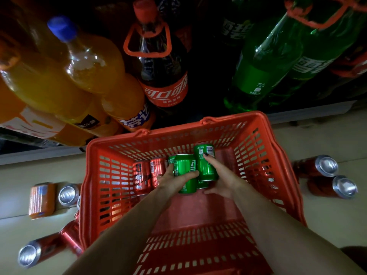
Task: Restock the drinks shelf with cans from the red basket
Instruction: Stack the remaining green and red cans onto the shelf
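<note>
Both hands are reaching down into the red basket [256,155], which is sitting on a pale floor [317,221] right in front of the drinks shelf [297,114]. The left hand [174,180] is curling around a green can [185,173] — thumb lying across its front, fingers wrapping the far side — and that can is standing upright among the others. The right hand [222,180] is gripping a second green can [205,162] just beside it, one dark-nailed finger pressing high on the label, thumb tucking underneath. Two red cans [149,173] are standing to the left of the greens, touching each other, all of them bunching toward the far end of the basket floor. The lighting is dim, the shelf falling away into shadow. On it, big bottles are looming — an orange soda bottle [85,66] with a blue cap on the left, a cola bottle [158,62] with a red carry handle in the middle, green bottles [268,64] on the right. Out on the floor, more cans are lying around the basket: an orange can [41,200] and a silver-topped one [68,195] on the left, red cans [39,251] near the bottom-left corner, and two more red cans [325,175] well apart on the right.
</note>
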The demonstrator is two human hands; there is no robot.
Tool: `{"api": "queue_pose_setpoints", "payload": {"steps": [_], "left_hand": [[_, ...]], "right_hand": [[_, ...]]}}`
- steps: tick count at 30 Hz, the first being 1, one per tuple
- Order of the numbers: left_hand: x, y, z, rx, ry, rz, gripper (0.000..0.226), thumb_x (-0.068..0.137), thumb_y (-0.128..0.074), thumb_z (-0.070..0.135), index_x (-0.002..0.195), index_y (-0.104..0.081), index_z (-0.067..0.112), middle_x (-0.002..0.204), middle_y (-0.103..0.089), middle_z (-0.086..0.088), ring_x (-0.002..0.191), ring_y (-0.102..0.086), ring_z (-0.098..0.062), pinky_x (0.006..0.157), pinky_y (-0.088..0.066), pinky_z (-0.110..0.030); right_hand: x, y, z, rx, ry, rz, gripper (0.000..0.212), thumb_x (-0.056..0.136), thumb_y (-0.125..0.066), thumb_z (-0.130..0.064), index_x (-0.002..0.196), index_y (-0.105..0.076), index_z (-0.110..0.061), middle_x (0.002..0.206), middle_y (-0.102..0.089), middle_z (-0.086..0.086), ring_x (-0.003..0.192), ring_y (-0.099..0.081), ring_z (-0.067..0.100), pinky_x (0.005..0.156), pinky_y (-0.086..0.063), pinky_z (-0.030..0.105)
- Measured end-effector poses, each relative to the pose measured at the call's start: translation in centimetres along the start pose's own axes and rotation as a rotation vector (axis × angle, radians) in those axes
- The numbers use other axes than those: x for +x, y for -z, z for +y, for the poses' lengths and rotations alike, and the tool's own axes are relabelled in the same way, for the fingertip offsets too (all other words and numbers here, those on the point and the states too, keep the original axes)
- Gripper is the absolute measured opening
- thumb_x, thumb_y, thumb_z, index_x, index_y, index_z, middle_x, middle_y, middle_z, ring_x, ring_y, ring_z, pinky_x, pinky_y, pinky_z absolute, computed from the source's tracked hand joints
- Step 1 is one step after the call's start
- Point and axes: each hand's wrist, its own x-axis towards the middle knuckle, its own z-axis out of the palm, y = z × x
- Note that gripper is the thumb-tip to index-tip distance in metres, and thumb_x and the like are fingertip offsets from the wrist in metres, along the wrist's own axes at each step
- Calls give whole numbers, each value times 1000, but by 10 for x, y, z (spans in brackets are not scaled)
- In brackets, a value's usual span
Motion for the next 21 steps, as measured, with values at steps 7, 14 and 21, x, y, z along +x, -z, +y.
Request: {"api": "queue_pose_setpoints", "payload": {"steps": [7,14,21], "left_hand": [[17,-2,-28,-76,50,-93,82,39,-101,65,114,-69,51,138,-64,-3,115,-71,-27,98,-59,-48],[-25,7,8,-157,18,-207,54,76,-92,24,125,-68,23,115,-79,-7,106,-76,-30,97,-60,-49],[-32,0,10,-216,8,-224,57,79,-89,26,129,-62,32,114,-79,-2,105,-76,-28,96,-60,-52]], "right_hand": [[-9,2,1,95,-35,-37,59,84,-65,-60,130,-65,-23,119,-75,10,113,-70,29,92,-54,50],[-10,4,13,92,-101,-30,75,72,-75,-65,133,-63,-23,119,-75,11,109,-73,28,95,-56,51],[-27,3,29,200,-124,-110,58,85,-71,-51,132,-63,-18,124,-72,17,118,-67,36,107,-42,67]]}}
